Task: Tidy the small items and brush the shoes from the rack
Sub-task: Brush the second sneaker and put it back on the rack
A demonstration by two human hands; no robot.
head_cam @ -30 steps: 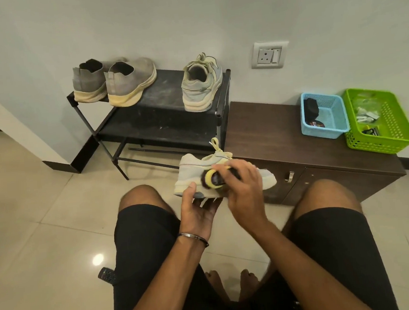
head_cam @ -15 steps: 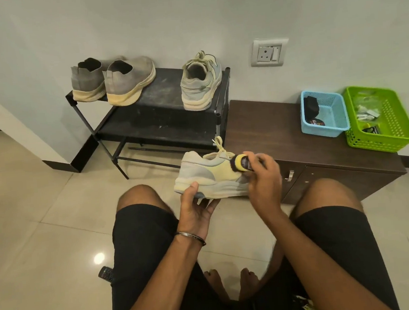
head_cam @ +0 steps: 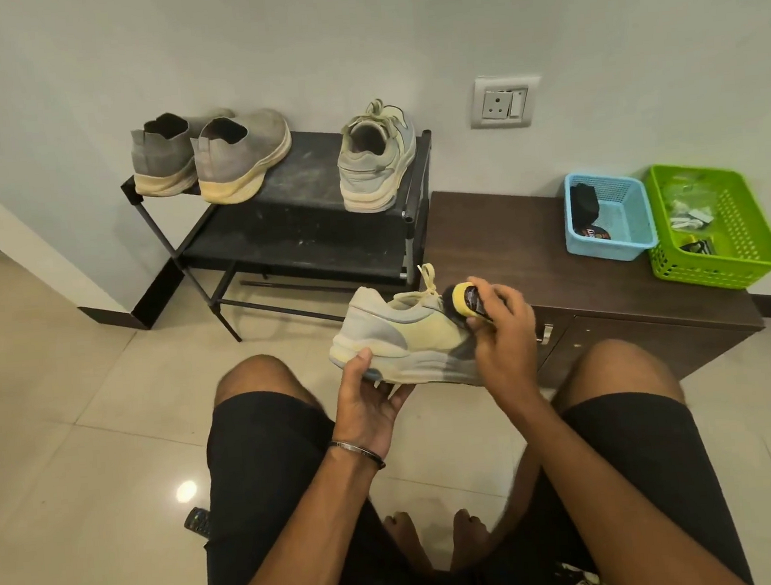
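A pale grey and yellow sneaker (head_cam: 396, 337) lies on its side above my knees. My left hand (head_cam: 369, 399) holds it from underneath by the sole near the heel, thumb on the edge. My right hand (head_cam: 504, 329) grips a small yellow and black shoe brush (head_cam: 465, 302) pressed on the sneaker's upper near the laces; the toe is hidden behind that hand. The matching sneaker (head_cam: 375, 159) and a pair of grey slip-on shoes (head_cam: 211, 156) stand on the black shoe rack's (head_cam: 315, 242) top shelf.
A low dark wooden cabinet (head_cam: 533, 253) stands right of the rack, carrying a blue basket (head_cam: 608, 214) with dark items and a green basket (head_cam: 710, 225) with small packets. A wall socket (head_cam: 505, 103) sits above. A remote control (head_cam: 198, 521) lies on the tiled floor by my left thigh.
My right hand has moved the brush from the sneaker's middle side rightward and up toward the laces and toe. The left hand keeps its hold under the sole.
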